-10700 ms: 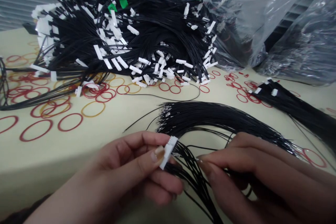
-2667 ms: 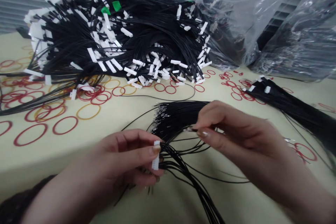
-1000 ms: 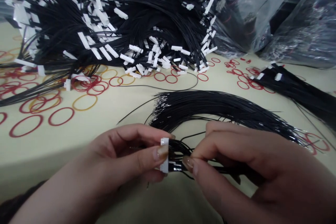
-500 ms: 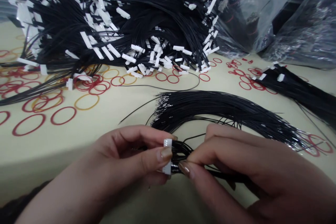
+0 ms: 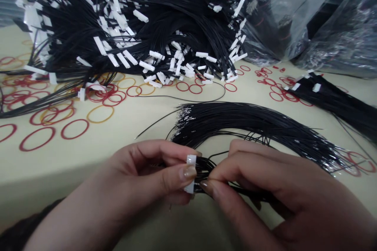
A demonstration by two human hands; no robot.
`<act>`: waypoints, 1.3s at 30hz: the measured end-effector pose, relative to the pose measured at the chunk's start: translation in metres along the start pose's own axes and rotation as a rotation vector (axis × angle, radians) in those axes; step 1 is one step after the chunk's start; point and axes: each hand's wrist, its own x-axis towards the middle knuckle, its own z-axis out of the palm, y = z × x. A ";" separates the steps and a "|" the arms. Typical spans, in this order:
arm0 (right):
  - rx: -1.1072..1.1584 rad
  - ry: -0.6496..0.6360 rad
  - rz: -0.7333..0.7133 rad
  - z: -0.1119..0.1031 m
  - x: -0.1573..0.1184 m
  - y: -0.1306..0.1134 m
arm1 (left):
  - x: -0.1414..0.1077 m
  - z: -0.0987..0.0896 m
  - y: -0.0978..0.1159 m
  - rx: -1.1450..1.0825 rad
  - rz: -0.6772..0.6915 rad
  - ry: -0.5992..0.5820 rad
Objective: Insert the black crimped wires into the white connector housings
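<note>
Connector housing, long axis crosswise to the black wires, is pinched by the left hand; right hand grips them just right of its lower end.

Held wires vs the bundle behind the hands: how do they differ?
The held wires meet a white connector; the bundle shows metal tips at both ends. The right hand pinches some held wires; the bundle lies curved on the table. The held wires look fewer than the bundle's. Both are thin and black.

Light is dim; pale glare streaks the crinkled clear plastic bags; the cream tabletop darkens below.
</note>
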 end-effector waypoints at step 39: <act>0.048 -0.021 0.060 -0.007 0.002 0.001 | 0.001 0.001 0.004 0.159 0.041 0.056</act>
